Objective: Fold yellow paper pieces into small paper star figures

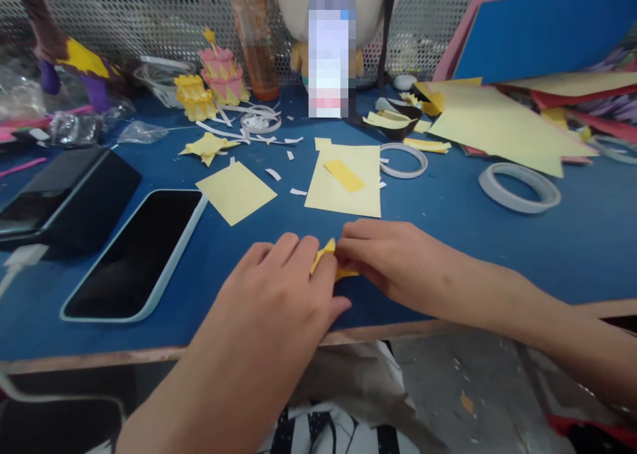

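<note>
Between my hands, low over the blue tabletop near its front edge, is a small folded piece of yellow paper (326, 253), mostly covered by my fingers. My left hand (293, 281) closes on it from the left, its back towards me. From the right, my right hand (373, 251) pinches the paper with curled fingers. Just beyond lies a pale yellow sheet (318, 202) with a darker yellow strip (345, 176) on top. A smaller pale yellow square (236, 194) rests to the left, and a folded yellow paper star (209, 149) sits behind that square.
At left are a phone (137, 255) and a black device (64, 188) with a white cable. Tape rolls (520, 187) lie at right, before yellow sheets (502, 122). Behind stand a pink paper cake (223, 75), a bottle (256, 39) and an upright blurred screen (332, 59).
</note>
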Available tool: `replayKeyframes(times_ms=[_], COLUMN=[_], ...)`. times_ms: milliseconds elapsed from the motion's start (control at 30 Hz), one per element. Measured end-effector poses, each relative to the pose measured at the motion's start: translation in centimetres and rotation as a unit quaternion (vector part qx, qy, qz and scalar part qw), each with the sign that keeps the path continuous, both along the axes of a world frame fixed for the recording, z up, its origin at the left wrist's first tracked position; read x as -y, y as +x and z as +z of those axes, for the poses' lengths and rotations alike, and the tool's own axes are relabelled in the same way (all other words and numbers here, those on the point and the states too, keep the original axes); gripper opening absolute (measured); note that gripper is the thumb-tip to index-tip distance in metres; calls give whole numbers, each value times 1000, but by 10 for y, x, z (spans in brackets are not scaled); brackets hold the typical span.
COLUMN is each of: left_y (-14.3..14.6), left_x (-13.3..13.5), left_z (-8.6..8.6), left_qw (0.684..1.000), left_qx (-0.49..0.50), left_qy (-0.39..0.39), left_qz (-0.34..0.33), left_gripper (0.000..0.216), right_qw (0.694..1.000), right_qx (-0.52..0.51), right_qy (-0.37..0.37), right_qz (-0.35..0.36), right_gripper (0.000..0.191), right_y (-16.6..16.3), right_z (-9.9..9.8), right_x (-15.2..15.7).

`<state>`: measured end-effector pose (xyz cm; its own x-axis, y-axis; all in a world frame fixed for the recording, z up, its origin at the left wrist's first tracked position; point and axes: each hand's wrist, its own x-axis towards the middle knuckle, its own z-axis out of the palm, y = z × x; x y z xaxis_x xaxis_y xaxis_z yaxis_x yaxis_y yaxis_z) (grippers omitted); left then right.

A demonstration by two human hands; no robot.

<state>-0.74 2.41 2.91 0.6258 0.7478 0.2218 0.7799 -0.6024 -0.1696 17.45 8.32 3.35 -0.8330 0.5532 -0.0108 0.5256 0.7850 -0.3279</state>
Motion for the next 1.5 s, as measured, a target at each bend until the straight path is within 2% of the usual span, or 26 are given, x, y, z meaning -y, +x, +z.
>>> replayKeyframes(times_ms=[67, 200, 333, 433, 600, 733, 900, 1133, 1500], left_y=[-8, -6, 13, 24, 25, 23, 24, 23, 22], left_x=[6, 18, 24, 24, 22, 22, 23, 19, 19], left_z=[1, -4, -15, -23, -30, -34, -37, -37, -38], left_qw=[999, 986, 964, 945, 920, 901, 885, 837, 830], left_qx=[29, 134, 238, 307, 369, 404, 432, 496, 504], left_qy=[3, 20, -8, -29, -61, -68, -81, -151, -157], left_qz=[38, 102, 117, 111, 113, 138, 153, 177, 180], left_gripper=[17, 14, 13, 21, 37, 41, 40, 26, 26], right_qw=[1000, 991, 981, 975, 963, 959, 956, 953, 954], right_qx=[-4, -43, -105, -126, -202, -228, -248, -253, -241], right_qy=[-2, -28, -21, -23, 6, -2, -42, -32, -57], right_qz=[-24, -127, -165, -180, -176, -170, -153, -164, -167], right_gripper=[19, 14, 13, 15, 23, 29, 35, 37, 39], right_y=[0, -2, -9, -14, -17, -19, -18, -17, -17], right_z=[-1, -8, -17, -23, -26, -25, -25, -29, -26], right_x=[3, 21, 40, 47, 47, 47, 49, 50, 52])
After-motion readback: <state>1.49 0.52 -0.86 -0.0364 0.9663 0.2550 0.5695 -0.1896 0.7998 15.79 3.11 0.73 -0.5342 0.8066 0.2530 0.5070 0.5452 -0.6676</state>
